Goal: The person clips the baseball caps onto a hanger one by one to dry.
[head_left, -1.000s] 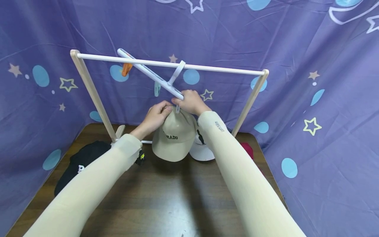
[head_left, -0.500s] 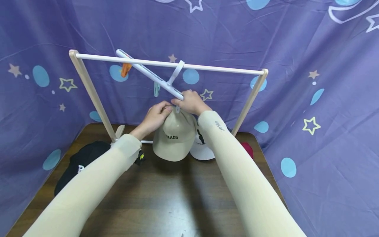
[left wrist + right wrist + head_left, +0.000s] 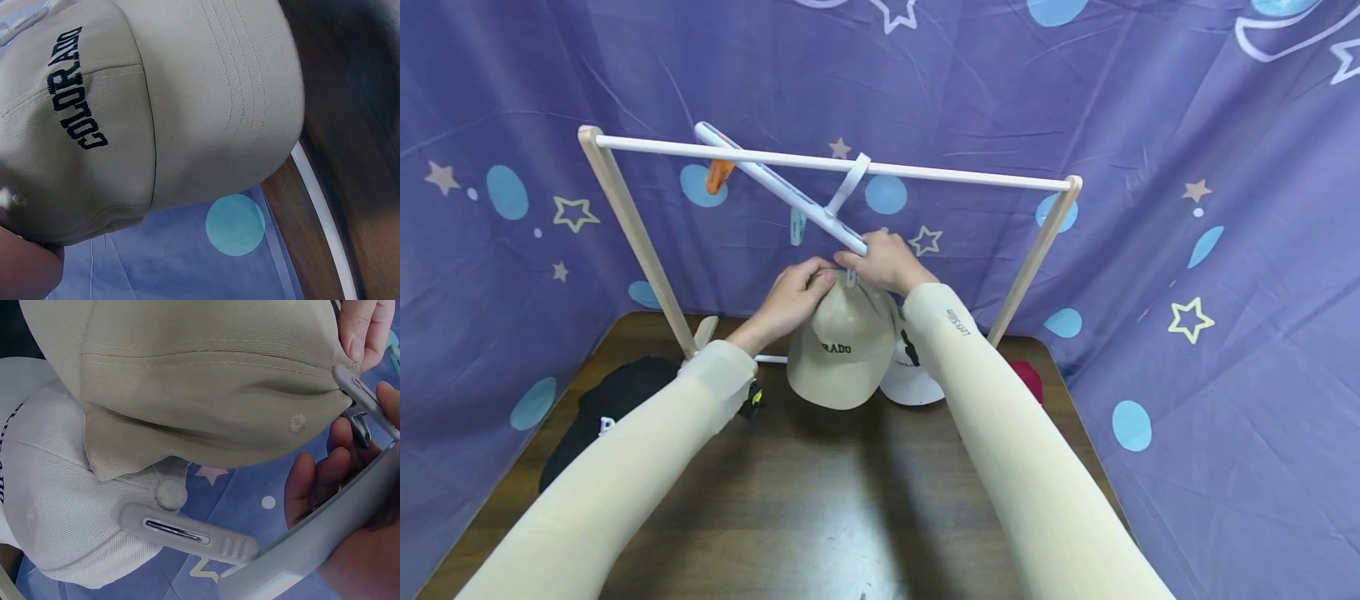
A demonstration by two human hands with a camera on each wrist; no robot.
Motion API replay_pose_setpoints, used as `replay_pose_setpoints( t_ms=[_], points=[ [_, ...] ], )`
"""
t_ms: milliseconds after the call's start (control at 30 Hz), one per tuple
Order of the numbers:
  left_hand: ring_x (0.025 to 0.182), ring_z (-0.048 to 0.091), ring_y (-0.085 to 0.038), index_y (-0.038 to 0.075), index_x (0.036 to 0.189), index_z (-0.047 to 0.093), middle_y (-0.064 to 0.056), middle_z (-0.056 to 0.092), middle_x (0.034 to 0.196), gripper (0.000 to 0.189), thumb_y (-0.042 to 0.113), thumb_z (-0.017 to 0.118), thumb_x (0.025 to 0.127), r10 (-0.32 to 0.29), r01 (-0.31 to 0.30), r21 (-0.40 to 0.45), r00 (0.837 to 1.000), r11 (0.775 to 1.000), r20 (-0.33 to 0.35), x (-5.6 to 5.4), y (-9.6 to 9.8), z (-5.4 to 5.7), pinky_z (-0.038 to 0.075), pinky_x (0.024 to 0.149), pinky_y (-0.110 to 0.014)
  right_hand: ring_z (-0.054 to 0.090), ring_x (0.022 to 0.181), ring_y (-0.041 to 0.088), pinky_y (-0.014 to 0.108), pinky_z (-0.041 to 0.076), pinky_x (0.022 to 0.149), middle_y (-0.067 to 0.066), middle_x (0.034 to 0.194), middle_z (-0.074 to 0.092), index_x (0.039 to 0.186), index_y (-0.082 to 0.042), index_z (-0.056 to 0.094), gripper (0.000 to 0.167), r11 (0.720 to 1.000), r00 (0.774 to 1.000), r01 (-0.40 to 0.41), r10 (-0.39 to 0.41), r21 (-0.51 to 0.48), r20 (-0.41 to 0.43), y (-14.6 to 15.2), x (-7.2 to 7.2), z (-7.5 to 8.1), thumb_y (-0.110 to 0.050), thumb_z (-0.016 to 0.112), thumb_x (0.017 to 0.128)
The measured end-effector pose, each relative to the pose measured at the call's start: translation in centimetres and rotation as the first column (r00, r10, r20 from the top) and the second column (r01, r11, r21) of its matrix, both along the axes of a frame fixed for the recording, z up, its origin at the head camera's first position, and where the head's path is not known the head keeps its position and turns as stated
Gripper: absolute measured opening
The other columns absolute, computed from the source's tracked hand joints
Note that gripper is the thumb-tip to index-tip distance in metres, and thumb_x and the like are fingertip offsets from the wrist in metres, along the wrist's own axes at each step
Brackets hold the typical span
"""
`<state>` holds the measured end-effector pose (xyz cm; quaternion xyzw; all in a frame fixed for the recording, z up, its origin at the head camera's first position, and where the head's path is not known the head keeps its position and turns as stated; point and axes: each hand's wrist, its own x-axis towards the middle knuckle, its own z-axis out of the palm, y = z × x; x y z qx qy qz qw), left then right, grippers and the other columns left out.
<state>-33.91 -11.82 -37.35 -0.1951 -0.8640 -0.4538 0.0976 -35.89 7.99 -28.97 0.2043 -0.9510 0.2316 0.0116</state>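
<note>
A beige cap (image 3: 842,333) lettered COLORADO hangs brim down below a pale blue clip hanger (image 3: 790,194). My left hand (image 3: 793,296) grips the upper edge of its crown, fingers partly hidden behind the fabric. At the hanger's near end, my right hand (image 3: 887,260) pinches a grey clothespin (image 3: 364,397) between thumb and fingers. That clothespin's tip lies over the beige cap's edge in the right wrist view. Behind, a white cap (image 3: 81,481) hangs from another grey clothespin (image 3: 181,532) on the same hanger.
The hanger hooks over the white bar (image 3: 955,172) of a wooden-ended rack. An orange clothespin (image 3: 719,175) and a light blue clothespin (image 3: 797,225) dangle from it. On the brown table (image 3: 820,517) lie a black cap (image 3: 617,400) at left and something red (image 3: 1026,381) at right.
Both hands stay in place on the beige cap and the grey clothespin. Only tiny shifts show, mostly from the head camera.
</note>
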Motion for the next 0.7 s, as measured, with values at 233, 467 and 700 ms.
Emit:
replay_pose_setpoints(
  t_ms=[233, 467, 700],
  points=[
    [0.120, 0.065, -0.030, 0.009, 0.132, 0.069, -0.012, 0.072, 0.129, 0.033, 0.031, 0.054, 0.112, -0.016, 0.015, -0.030, 1.000, 0.999, -0.022, 0.01, -0.07, -0.18, 0.046, 0.105, -0.049, 0.058, 0.080, 0.027, 0.039, 0.048, 0.075, 0.009, 0.084, 0.058, 0.081, -0.014, 0.055, 0.044, 1.000, 1.000, 0.014, -0.014, 0.000, 0.004, 0.24, 0.04, -0.15, -0.051, 0.063, 0.103],
    [0.117, 0.065, -0.031, 0.009, 0.131, 0.067, -0.013, 0.072, 0.127, 0.032, 0.032, 0.054, 0.112, -0.015, 0.014, -0.037, 0.999, 0.999, -0.033, -0.12, -0.32, -0.40, 0.046, 0.102, -0.049, 0.058, 0.080, 0.027, 0.039, 0.049, 0.075, 0.008, 0.083, 0.058, 0.082, -0.014, 0.055, 0.044, 1.000, 1.000, 0.021, -0.021, -0.008, -0.003, 0.26, -0.09, -0.23, -0.052, 0.064, 0.103],
    [0.122, 0.064, -0.033, 0.008, 0.134, 0.066, -0.014, 0.071, 0.131, 0.036, 0.033, 0.054, 0.112, -0.022, 0.020, -0.039, 0.999, 0.999, -0.043, -0.22, -0.71, -0.80, 0.045, 0.107, -0.050, 0.059, 0.080, 0.027, 0.039, 0.049, 0.076, 0.008, 0.082, 0.058, 0.082, -0.015, 0.054, 0.044, 1.000, 1.000, 0.019, -0.020, -0.019, -0.007, 0.27, 0.01, -0.40, -0.053, 0.064, 0.102]
  ],
)
